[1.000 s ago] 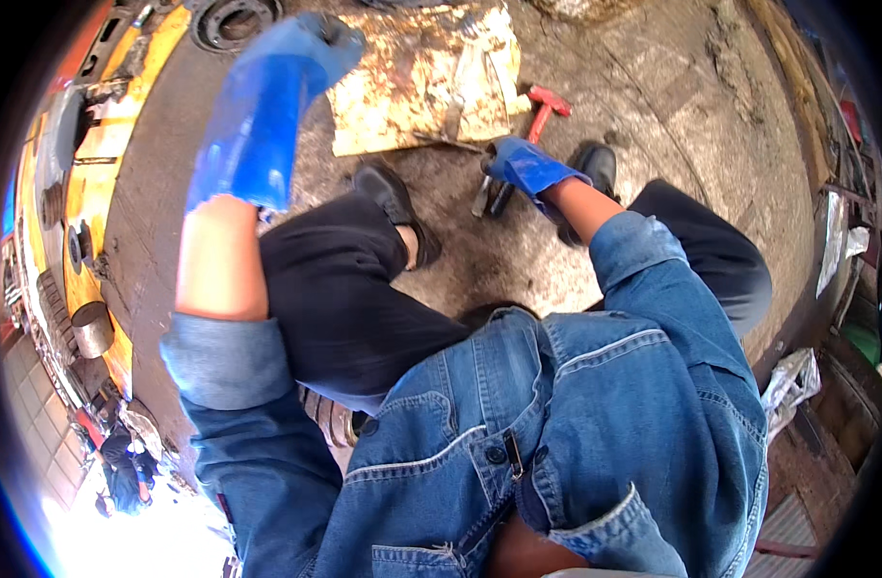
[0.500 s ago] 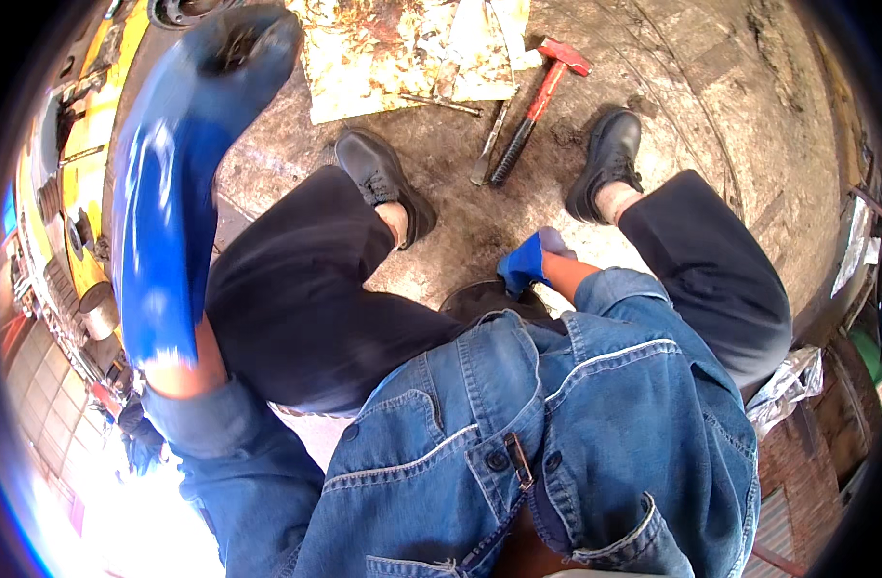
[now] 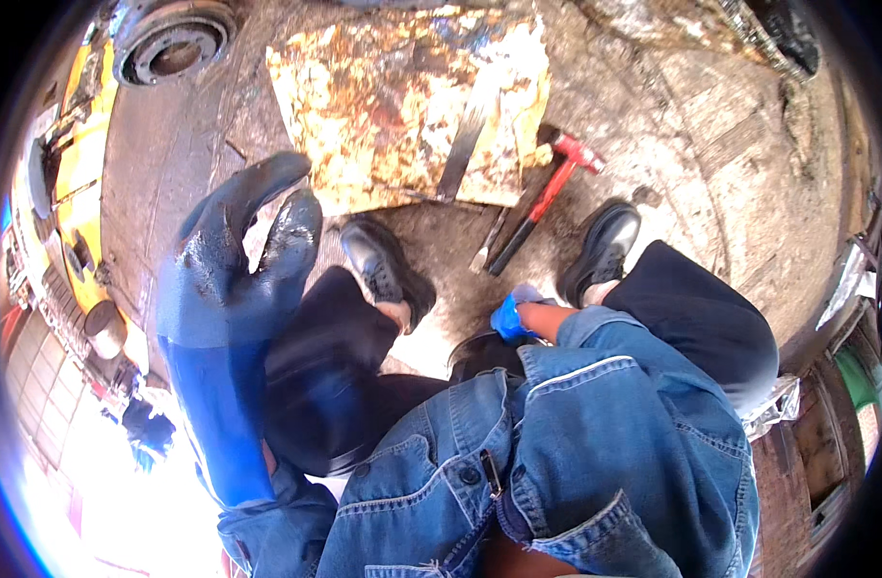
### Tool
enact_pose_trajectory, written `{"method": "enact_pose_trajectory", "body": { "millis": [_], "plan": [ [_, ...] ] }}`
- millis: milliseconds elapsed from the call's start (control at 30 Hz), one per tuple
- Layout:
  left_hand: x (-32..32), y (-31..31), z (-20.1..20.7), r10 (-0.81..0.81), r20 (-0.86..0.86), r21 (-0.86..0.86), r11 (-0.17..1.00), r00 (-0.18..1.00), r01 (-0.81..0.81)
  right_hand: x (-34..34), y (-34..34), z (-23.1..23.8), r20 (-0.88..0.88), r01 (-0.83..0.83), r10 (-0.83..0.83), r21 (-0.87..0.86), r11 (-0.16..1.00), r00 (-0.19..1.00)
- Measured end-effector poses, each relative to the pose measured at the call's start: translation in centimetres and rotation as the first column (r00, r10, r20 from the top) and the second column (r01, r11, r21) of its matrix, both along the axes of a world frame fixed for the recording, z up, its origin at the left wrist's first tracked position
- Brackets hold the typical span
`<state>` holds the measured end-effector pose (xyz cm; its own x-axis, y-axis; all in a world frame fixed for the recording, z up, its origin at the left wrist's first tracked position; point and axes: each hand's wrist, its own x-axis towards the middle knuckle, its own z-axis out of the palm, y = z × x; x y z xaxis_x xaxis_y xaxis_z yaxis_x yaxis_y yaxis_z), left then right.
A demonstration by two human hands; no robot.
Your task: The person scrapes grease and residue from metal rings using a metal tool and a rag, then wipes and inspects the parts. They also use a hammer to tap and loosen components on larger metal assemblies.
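Observation:
My left hand (image 3: 248, 236), in a greasy blue and dark grey rubber-coated glove, is raised over my left knee. Its fingers curve toward the thumb, leaving a gap with nothing between them. My right hand (image 3: 515, 315), in a blue glove, hangs low between my legs beside a dark rounded thing (image 3: 484, 354); its fingers are mostly hidden. On the ground ahead lies a red-headed hammer (image 3: 550, 197) with a red and black handle. A thin chisel-like tool (image 3: 494, 236) lies just left of it, both apart from my hands.
A stained yellowish sheet (image 3: 364, 106) is spread out ahead, with a flat dark strip (image 3: 465, 144) on it. A round metal rim (image 3: 176, 53) sits at the far left, above yellow machinery (image 3: 89, 212). My black shoes (image 3: 388, 260) stand either side of the tools.
My left hand has come back and lower, and its thumb and fingers now show. The view has tilted up, revealing more of the sheet and the metal rim. My right hand stays low.

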<state>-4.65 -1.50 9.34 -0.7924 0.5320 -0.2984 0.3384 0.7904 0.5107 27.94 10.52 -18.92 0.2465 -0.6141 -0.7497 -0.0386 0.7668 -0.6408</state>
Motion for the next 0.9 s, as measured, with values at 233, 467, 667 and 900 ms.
{"method": "enact_pose_trajectory", "body": {
  "millis": [233,467,667,900],
  "plan": [
    [-3.2,-1.8,0.8,0.313,0.048,-0.05,0.949,0.949,-0.31,1.4,0.7,-3.4,-0.318,0.022,-0.024,-0.012,1.0,0.948],
    [-2.7,-4.2,1.6,0.34,-0.07,-0.071,0.936,0.938,-0.344,-1.7,2.3,-2.9,-0.393,0.054,-0.036,0.034,0.998,0.919],
    [-2.0,-1.1,3.1,0.159,-0.259,-0.214,0.952,0.953,-0.217,-3.8,3.4,0.3,-0.458,0.115,-0.049,0.117,0.986,0.888],
    [-1.7,-0.3,0.0,0.085,-0.395,-0.135,0.98,0.915,-0.149,-15.0,9.5,10.6,-0.566,0.689,-0.579,-0.026,0.724,0.587]
  ]
}}
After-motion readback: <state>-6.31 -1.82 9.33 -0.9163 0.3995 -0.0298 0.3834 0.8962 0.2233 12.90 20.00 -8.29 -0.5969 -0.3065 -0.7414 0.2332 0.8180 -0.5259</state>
